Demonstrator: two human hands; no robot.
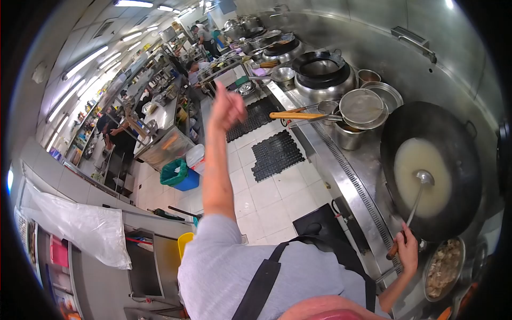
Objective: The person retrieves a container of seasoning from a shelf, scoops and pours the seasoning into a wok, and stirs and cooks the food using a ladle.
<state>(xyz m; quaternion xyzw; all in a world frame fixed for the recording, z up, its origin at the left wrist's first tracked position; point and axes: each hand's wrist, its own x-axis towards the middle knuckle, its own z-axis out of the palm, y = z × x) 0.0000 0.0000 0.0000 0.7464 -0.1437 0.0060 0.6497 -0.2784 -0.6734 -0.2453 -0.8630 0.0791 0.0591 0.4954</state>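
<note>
My left hand is raised over the aisle with the arm stretched out. One finger points up, the others look curled, and nothing shows in it. Lower right, my right hand grips the wooden handle of a metal ladle. The ladle's bowl rests in cloudy, pale liquid inside a large black wok. Just below the wok, an oval metal dish holds pale chopped food. A strainer with a wooden handle lies across a metal pot left of the wok.
More woks and pans line the steel range ahead. Black mats lie on the tiled floor. A blue bin with a green liner stands left of the aisle. Other people are farther back and at the left counter.
</note>
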